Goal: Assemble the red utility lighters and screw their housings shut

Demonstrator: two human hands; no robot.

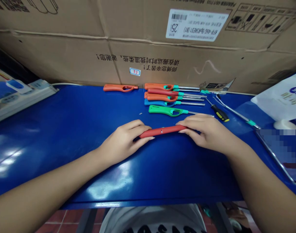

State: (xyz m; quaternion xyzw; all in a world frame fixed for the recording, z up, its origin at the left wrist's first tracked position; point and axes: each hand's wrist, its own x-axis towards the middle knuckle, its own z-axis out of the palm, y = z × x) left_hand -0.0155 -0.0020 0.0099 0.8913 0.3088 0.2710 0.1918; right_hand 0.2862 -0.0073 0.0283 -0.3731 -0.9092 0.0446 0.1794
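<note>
A red lighter handle (162, 131) is held level above the blue table, seen edge-on with a small slot in its side. My left hand (130, 139) pinches its left end between thumb and fingers. At the right end, my right hand (201, 131) grips it the same way, hiding that tip. Just behind lie several long-necked lighters with metal tubes: a green lighter (164, 110) nearest, then a blue lighter (160, 103), an orange lighter (157, 97) and a red lighter (162, 92). An orange lighter body (119, 87) without a tube lies farther left.
A large cardboard box (77, 58) walls off the back of the blue table (65, 129). A black-and-yellow screwdriver (219, 113) lies to the right. Beyond it are a metal-framed stand (274, 152) and a white bag (281, 100). A power strip (24, 100) sits at left.
</note>
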